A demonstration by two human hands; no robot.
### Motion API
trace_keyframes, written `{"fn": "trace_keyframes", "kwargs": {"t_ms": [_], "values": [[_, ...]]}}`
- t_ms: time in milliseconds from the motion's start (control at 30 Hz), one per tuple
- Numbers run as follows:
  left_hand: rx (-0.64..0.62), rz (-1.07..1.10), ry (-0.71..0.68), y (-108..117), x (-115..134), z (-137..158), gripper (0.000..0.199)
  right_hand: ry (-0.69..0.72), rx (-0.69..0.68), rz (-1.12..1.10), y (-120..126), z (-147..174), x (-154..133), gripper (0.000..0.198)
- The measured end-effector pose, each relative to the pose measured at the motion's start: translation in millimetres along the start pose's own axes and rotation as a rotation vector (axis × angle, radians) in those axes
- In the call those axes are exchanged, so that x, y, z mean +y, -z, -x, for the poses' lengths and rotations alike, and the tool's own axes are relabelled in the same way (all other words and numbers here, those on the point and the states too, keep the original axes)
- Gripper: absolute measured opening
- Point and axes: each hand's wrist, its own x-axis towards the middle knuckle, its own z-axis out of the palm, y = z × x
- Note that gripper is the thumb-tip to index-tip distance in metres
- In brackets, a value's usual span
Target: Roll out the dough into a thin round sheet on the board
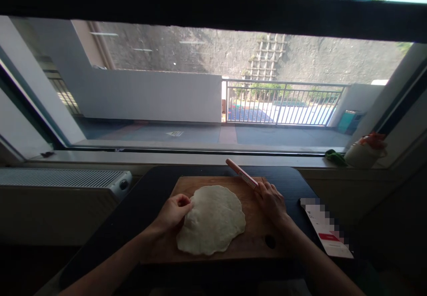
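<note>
The left hand (173,212) pinches the edge of the dough sheet (214,220) on the cutting board (256,238). The right hand (272,203) grasps a rolling pin (242,173).

1 pale sheet of dough (213,220), flattened roughly round with a wavy edge, lies on the wooden board (257,236); 1 slim pinkish rolling pin (242,172) slants across the board's far edge.
</note>
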Motion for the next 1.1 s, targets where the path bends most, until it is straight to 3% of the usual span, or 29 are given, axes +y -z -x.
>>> {"fn": "trace_keyframes", "kwargs": {"t_ms": [67,200,267,333,433,533,633,700,833,1000,1100], "values": [[0.104,-0.194,-0.119,3,-3,3,0.031,-0.003,-0.008,0.007,0,0,0,0.029],[0.196,-0.502,-0.198,9,1,11,0.035,-0.005,-0.012,0.015,-1,0,-1,0.029],[0.153,-0.616,-0.375,4,1,15,0.045,0.001,-0.016,0.013,0,-2,0,0.028],[0.024,-0.718,-0.525,-4,-5,20,0.054,0.04,-0.027,-0.002,2,-3,2,0.025],[-0.078,-0.83,-0.557,-11,-15,23,0.061,0.182,-0.055,-0.063,11,-4,-1,0.02],[0.108,-0.853,-0.559,-3,-6,17,0.058,0.359,-0.075,-0.118,21,-8,-13,0.02],[0.344,-0.804,-0.621,8,24,-1,0.052,0.508,-0.1,-0.137,27,-16,-34,0.02],[0.29,-0.786,-0.65,8,42,-17,0.051,0.56,-0.134,-0.162,27,-24,-48,0.019],[0.125,-0.799,-0.513,-8,44,-37,0.053,0.474,-0.184,-0.213,20,-31,-68,0.02],[0.071,-0.821,-0.563,-18,20,-28,0.055,0.292,-0.206,-0.194,6,-24,-79,0.046],[0.095,-0.831,-0.525,-16,23,-45,0.054,0.228,-0.264,-0.17,-5,-44,-84,0.053]]}}
